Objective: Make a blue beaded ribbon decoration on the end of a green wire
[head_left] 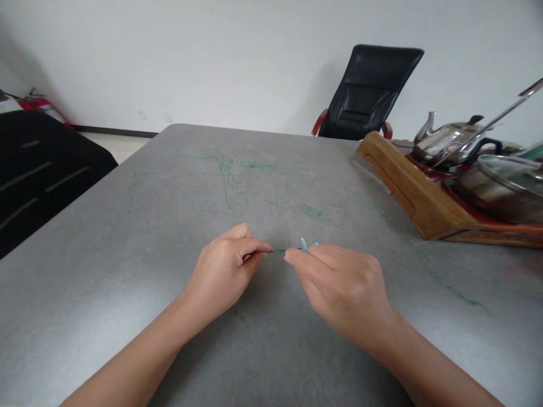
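A short stretch of green string (279,250) runs taut between my two hands, low over the grey table (263,350). My left hand (227,263) pinches it between thumb and fingertips. On the other side my right hand (345,282) closes on the string with thumb and forefinger. A small light-blue piece (304,245) pokes up behind the right fingertips; its shape is mostly hidden. Farther back, thin green thread (227,167) lies in loose loops and tangles across the tabletop.
A wooden tea tray (394,181) with a steel kettle (449,141) and a glass-lidded pot (504,186) stands on the right. Another green strand (445,282) lies in front of it. Black chairs stand behind (369,90) and at the left (46,169).
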A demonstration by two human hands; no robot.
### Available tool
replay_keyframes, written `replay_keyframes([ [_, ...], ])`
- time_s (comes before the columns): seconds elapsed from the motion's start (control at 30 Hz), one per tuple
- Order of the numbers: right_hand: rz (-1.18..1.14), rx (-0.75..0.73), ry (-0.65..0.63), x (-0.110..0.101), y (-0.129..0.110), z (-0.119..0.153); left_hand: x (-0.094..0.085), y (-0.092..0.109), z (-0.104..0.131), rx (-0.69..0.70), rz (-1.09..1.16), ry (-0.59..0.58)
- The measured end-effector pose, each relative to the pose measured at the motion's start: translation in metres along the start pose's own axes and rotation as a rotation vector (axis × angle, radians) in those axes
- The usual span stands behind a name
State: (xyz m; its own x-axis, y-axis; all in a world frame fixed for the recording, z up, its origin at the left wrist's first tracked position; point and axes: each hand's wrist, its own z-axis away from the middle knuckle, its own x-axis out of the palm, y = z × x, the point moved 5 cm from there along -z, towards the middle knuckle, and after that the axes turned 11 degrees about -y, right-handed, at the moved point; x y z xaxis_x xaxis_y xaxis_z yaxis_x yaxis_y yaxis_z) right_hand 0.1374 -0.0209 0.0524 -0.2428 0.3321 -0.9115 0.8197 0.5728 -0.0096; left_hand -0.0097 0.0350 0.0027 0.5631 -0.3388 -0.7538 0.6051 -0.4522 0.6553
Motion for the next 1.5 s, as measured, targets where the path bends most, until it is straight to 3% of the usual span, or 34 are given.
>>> replay_keyframes([
  [0.13, 0.017, 0.024, 0.012, 0.0, 0.005, 0.0, 0.001, 0.004, 0.002, 0.031, -0.118, -0.074],
  [0.27, -0.083, 0.068, -0.057, 0.005, 0.014, 0.0, 0.001, 0.008, 0.002, 0.052, -0.174, -0.142],
  [0.63, -0.559, 0.247, -0.273, 0.026, 0.044, -0.003, 0.004, 0.019, 0.003, 0.219, -0.014, -0.255],
  [0.9, -1.066, 0.467, -0.42, 0.065, 0.063, -0.002, -0.003, 0.019, 0.002, 0.212, 0.227, -0.201],
  [1.1, -1.446, 0.556, -0.457, 0.085, 0.056, -0.002, -0.011, 0.01, 0.0, 0.108, 0.357, -0.078],
  [1.3, -1.435, 0.53, -0.406, 0.085, 0.046, -0.002, -0.014, -0.004, -0.001, -0.019, 0.479, 0.03],
  [1.5, -1.185, 0.42, -0.473, 0.069, 0.029, 0.002, -0.014, -0.014, -0.001, -0.097, 0.562, 0.091],
])
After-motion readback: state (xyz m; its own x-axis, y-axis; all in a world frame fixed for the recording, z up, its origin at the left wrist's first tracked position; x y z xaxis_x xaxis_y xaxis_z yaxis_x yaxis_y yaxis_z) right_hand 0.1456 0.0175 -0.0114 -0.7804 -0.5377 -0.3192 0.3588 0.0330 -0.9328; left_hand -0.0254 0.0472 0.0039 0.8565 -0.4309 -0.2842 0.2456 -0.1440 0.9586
